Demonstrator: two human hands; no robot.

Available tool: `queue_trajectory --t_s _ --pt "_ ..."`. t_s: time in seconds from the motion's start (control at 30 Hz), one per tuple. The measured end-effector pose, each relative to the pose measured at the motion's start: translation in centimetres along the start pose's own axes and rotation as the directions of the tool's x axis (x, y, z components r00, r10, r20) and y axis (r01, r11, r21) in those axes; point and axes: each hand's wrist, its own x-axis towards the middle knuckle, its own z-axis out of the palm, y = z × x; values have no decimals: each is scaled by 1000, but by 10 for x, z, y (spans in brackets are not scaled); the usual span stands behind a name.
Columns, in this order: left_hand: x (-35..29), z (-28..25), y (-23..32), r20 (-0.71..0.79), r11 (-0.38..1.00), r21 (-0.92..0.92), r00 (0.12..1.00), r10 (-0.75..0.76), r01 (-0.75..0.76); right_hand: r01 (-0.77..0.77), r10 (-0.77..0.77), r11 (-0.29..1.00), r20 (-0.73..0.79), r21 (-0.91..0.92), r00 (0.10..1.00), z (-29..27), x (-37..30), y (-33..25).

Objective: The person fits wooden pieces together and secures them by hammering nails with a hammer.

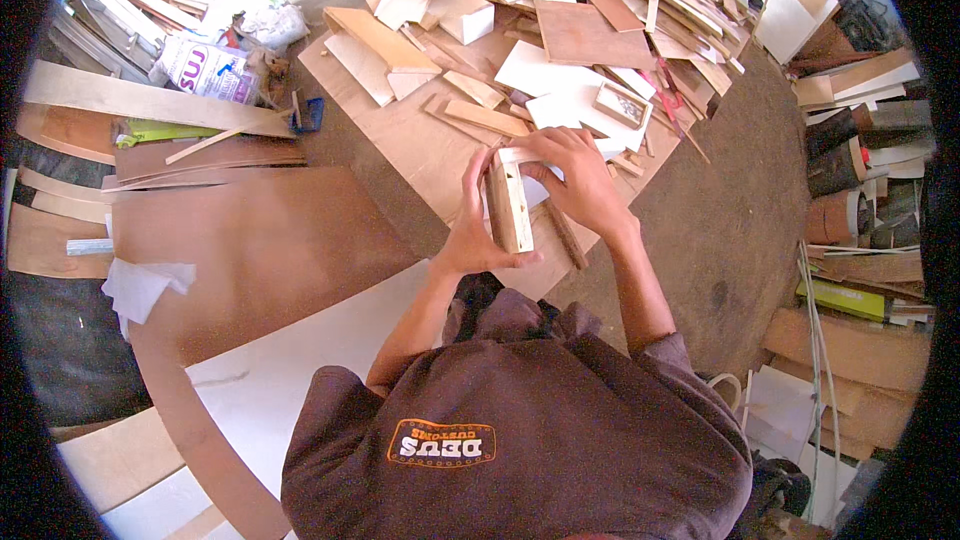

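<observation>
A small box-like wooden piece (513,205), with a pale edge facing up and a brown side, is held over the near corner of a plywood sheet (375,145). My left hand (474,235) wraps its left side and lower end, thumb along the bottom. At the upper end my right hand (572,175) grips with bent fingers, next to a white face or strip (518,154); whether that belongs to the piece I cannot tell. Beyond my right hand, a small rectangular wooden frame (622,106) lies on white board offcuts (545,70). A narrow brown strip (567,237) lies just below my right hand.
Wood offcuts (480,118) are heaped across the sheet. Red-handled pliers or a similar tool (668,98) lie at its right edge. A large brown panel (250,240) stretches to the left, near a white sack (208,68). Stacked boards (850,350) line the right side.
</observation>
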Motion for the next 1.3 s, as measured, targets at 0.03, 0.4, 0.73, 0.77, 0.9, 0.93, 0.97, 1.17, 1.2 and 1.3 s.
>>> queue_trajectory --t_s 0.03,0.4,0.73,0.77,0.9,0.93,0.97,1.17,1.2,1.3 --pt "1 -1 1 1 1000 0 1000 2 -2 16 -16 1000 -26 -4 1000 2 0 2" --pt "36 -23 -15 -58 960 -42 960 275 -278 -3 20 994 -150 110 988 24 37 10" --pt "74 -80 -91 28 846 421 937 349 -327 50 -41 997 -142 64 989 92 99 65" --pt "72 -77 -98 23 858 406 941 336 -316 24 -11 995 -139 96 990 102 97 72" --pt "78 -56 -111 12 866 386 940 340 -318 -177 199 977 -206 121 958 103 82 78" --pt "81 -48 -113 7 867 372 935 355 -332 -211 223 974 -185 83 957 95 76 77" --pt "80 -42 -114 1 867 358 929 370 -346 -230 240 970 -179 76 954 96 68 78" --pt "44 -12 -151 150 826 389 913 380 -408 -509 868 355 -74 784 491 92 38 73" --pt "37 -11 -155 198 830 367 907 372 -420 -652 916 305 -26 694 401 86 44 67" --pt "18 1 -160 253 832 337 893 372 -441 -816 926 92 252 571 280 103 7 104"
